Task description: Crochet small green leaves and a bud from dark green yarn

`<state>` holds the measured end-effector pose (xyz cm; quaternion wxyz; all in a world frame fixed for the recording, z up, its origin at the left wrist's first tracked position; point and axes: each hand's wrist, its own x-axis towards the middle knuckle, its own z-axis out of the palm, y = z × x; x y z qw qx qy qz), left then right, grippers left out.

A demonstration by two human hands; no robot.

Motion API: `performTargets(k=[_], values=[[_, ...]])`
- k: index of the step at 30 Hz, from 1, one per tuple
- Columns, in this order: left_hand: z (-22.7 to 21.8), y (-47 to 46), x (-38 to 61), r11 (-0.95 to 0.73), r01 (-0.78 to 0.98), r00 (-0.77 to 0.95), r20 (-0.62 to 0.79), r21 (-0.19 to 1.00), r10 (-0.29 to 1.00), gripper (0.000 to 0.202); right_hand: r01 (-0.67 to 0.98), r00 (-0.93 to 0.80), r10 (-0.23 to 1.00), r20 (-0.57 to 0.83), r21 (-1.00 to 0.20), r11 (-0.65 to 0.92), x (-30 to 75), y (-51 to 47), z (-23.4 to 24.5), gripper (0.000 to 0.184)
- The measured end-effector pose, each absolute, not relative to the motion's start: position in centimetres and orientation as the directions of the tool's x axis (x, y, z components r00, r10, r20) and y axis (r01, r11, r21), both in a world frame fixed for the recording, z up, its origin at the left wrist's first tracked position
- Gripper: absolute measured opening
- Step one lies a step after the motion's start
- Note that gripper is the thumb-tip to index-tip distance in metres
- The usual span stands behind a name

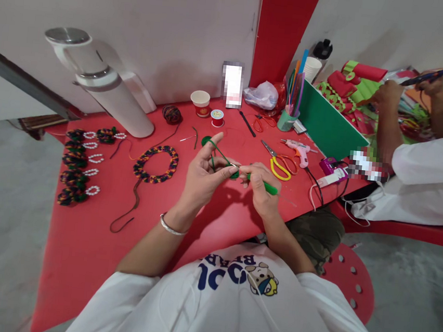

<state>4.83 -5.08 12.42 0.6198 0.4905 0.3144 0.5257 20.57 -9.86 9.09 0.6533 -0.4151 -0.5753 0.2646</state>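
Note:
My left hand (205, 174) pinches a small green crochet piece (235, 174) between thumb and fingers. Green yarn (220, 150) runs taut over its raised index finger, and a green yarn ball (205, 141) sits just behind that hand. In my right hand (263, 190) is a crochet hook with a green handle (270, 188), its metal tip meeting the piece at my left fingertips. To the left lies a multicoloured crocheted ring (156, 164) with a loose brown yarn tail (137, 199). Scissors with yellow and red handles (280, 167) lie beyond my right hand.
A tall white bottle (127, 105) stands at the back left, near several dark yarn bundles (74, 158) and bead loops. Behind are a paper cup (200, 104), thread spool (217, 117) and pen cup (287, 118). A pink glue gun (301, 152) and green divider (331, 119) separate a co-worker's hands (389, 93).

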Motion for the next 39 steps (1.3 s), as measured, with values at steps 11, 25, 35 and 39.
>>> performTargets(k=[11,25,35,39], values=[[12.0,-5.5,5.2,-0.143,-0.310,0.212,0.215,0.940,0.953,0.095,0.250,0.248,0.775,0.582,-0.811,0.529,19.3,-9.5,8.9,0.006],[14.0,-4.4,2.4,0.062,-0.446,0.442,0.160,0.893,0.883,0.061,0.210,0.378,0.794,0.477,-0.879,0.428,19.9,-9.8,9.0,0.008],[12.6,-3.7,2.9,-0.320,-0.033,0.130,0.322,0.947,0.938,0.082,0.233,0.469,0.752,0.464,-0.886,0.401,20.7,-9.9,9.6,0.008],[13.6,-4.0,2.5,-0.183,-0.242,0.314,0.255,0.953,0.915,0.067,0.228,0.433,0.764,0.478,-0.878,0.420,20.5,-10.0,9.1,0.007]])
